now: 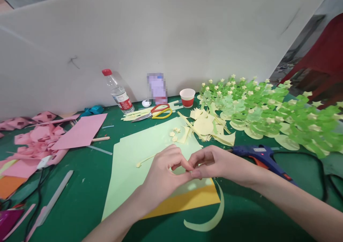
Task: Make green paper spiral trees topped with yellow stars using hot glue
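Both hands meet above the light green paper sheets, fingertips pinched together. My left hand has thumb and forefinger closed; what it holds, if anything, is hidden. The fingers of my right hand press together against the left fingertips, and any small item between them cannot be made out. A thin pale strip with a small knot lies on the paper beside my left hand. Several small folded paper stars rest behind the hands. Yellow paper shows under the green sheets.
Behind are scissors, a bottle, a phone, a paper cup and paper scraps. Green paper plants and a blue glue gun are on the right. Pink paper pieces lie left.
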{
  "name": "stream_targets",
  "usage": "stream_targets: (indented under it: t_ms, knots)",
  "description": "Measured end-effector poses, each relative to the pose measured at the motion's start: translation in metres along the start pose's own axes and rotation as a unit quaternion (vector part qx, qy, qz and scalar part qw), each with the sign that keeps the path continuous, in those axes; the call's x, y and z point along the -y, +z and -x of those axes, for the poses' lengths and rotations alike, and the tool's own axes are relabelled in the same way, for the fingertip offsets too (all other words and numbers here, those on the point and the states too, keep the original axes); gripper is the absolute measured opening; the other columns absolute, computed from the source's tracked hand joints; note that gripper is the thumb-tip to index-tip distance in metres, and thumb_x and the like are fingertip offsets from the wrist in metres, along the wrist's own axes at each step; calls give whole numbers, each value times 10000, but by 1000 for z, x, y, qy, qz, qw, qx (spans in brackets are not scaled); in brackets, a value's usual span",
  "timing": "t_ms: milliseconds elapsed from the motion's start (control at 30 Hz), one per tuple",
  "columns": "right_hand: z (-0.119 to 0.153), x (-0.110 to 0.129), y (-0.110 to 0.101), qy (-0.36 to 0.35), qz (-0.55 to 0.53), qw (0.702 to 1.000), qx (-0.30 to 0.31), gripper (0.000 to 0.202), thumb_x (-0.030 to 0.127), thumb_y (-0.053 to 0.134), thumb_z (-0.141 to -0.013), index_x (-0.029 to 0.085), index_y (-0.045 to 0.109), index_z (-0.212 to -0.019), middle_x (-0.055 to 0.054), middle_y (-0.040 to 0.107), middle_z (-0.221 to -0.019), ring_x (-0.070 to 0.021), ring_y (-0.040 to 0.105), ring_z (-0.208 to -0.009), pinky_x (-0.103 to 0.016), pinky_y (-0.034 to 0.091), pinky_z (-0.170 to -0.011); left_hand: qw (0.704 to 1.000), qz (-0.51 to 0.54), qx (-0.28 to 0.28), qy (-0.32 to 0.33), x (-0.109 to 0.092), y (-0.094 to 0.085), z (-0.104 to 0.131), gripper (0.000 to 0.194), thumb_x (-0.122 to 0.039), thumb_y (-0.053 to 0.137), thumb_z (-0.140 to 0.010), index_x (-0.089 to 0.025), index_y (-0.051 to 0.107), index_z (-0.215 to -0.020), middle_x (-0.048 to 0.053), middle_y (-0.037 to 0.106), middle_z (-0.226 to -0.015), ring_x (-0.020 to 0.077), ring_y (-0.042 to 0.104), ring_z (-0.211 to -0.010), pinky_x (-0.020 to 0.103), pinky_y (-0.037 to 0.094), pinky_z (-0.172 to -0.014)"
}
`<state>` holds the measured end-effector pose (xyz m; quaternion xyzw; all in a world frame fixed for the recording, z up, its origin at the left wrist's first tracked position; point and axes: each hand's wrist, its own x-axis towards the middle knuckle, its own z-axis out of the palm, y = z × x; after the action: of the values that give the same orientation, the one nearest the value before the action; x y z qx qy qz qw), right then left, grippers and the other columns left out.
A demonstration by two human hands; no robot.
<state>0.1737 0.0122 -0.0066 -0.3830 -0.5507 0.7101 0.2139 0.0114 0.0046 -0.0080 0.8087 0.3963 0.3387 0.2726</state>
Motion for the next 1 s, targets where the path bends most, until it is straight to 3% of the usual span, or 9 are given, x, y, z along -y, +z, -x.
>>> stream_targets:
  t_ms: [133,233,333,633,733,900,1000]
  knots:
    - [1,2,1,4,0,1000,-5,151,274,653,-631,129,627,-667,22,536,-601,-69,439,-573,-207,339,-563,999,-6,-19,47,-1,1,0,260,-270,616,-729,-121,589,-518,-25,404,-494,93,379,-529,211,321,-458]
    - [3,2,-3,2,-8,1000,3,149,278,652,-639,136,628,-676,20,553,-616,-73,455,-588,-210,346,-577,997,5,17,82,-1,-3,0,105,-166,608,-736,-123,664,-659,-13,444,-508,106,394,-564,216,340,-486]
    - [3,1,-8,7,-11,1000,22,148,275,654,-650,136,630,-697,27,547,-611,-61,449,-577,-198,340,-569,993,22,63,99,0,-6,0,126,-86,573,-745,-149,681,-729,-9,474,-529,111,399,-584,217,349,-507]
    - [2,0,2,0,-11,1000,-8,157,237,692,-595,127,630,-689,13,569,-671,-75,468,-629,-201,363,-608,999,24,-5,-22,-3,-1,1,211,-120,649,-661,-146,517,-499,-50,390,-502,81,362,-520,198,311,-461]
    - [2,1,2,6,-9,1000,-23,125,217,673,-605,131,621,-678,15,572,-663,-77,476,-627,-201,368,-612,1000,10,10,11,-3,-1,1,178,-191,615,-720,-155,579,-549,-40,392,-499,94,368,-538,205,316,-472]
    - [2,2,-3,11,3,1000,-9,71,204,627,-651,138,613,-674,33,559,-624,-56,469,-595,-177,363,-586,991,-16,108,80,0,-7,0,158,-171,527,-793,-163,674,-736,-12,445,-531,117,392,-601,212,349,-512]
    - [3,2,-4,17,4,1000,1,141,263,648,-647,135,622,-700,35,543,-615,-48,439,-567,-175,353,-558,993,-19,73,86,2,-7,0,160,-141,540,-781,-162,680,-707,-16,440,-501,113,386,-575,212,333,-494]
